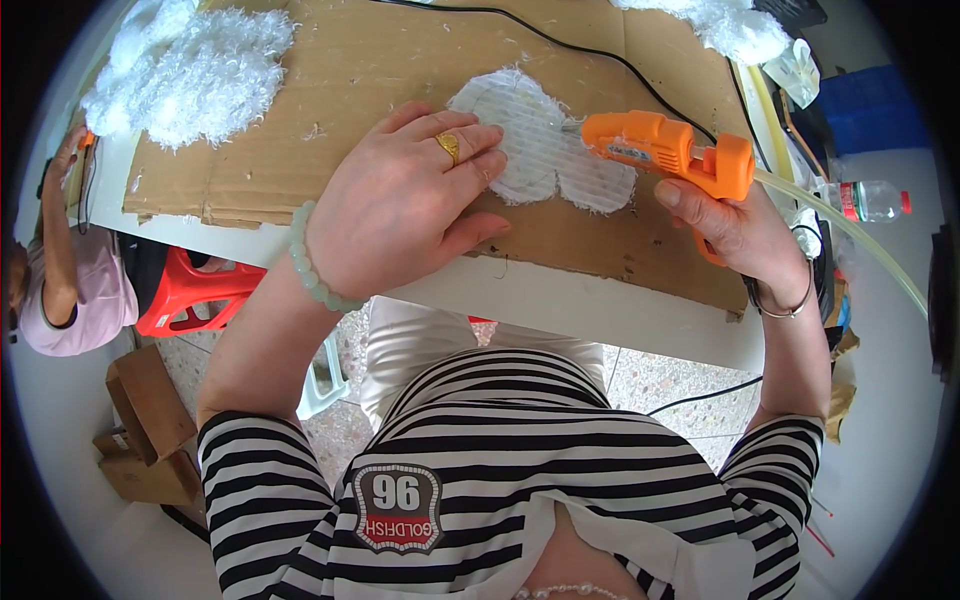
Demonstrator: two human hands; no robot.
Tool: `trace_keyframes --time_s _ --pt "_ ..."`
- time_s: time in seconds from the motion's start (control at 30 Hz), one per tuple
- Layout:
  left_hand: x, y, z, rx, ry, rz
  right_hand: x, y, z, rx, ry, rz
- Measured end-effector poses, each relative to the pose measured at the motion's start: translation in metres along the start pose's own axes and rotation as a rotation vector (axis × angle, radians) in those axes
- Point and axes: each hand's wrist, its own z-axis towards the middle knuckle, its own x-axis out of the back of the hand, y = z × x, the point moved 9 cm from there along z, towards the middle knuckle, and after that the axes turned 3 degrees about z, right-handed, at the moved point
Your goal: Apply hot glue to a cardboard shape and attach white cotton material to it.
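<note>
Right hand (740, 232) gripping one glue gun (668, 148), left hand (400, 200) pressing one fuzzy patch (560, 150)

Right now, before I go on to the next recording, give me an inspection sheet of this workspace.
Surface: white table covered by a cardboard sheet.
Job's things: white mesh-backed fuzzy piece lying flat; orange glue gun, nozzle at its edge.
Clutter: white fluffy pieces, plastic bottle.
Hands: left hand presses on the piece; right hand grips the gun.
Cables: black cable across the cardboard.
Surroundings: red stool, cardboard boxes, another person's pink sleeve.
</note>
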Motion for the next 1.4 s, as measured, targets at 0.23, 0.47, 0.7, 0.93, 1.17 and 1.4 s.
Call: trace_keyframes --time_s 0.23,0.47,0.7,0.93,1.17,1.4 --pt "-0.002 0.0 0.001 0.004 -0.075 0.009 0.007 0.003 -0.008 -0.025 0.027 0.019" --pt "-0.003 0.001 0.001 0.01 -0.077 0.006 0.003 0.002 -0.008 -0.036 0.018 0.012" --pt "-0.001 0.002 0.002 -0.004 -0.029 -0.001 0.017 -0.003 -0.015 0.071 0.061 0.126" --pt "0.001 0.003 0.003 -0.011 0.017 0.014 0.006 0.007 -0.007 -0.004 0.008 0.032" --pt "-0.003 0.001 0.002 0.009 -0.071 -0.008 0.001 0.0 -0.003 -0.001 0.008 -0.059" --pt "-0.002 0.001 0.001 0.002 -0.031 0.011 0.006 -0.002 -0.008 -0.005 0.032 -0.09"
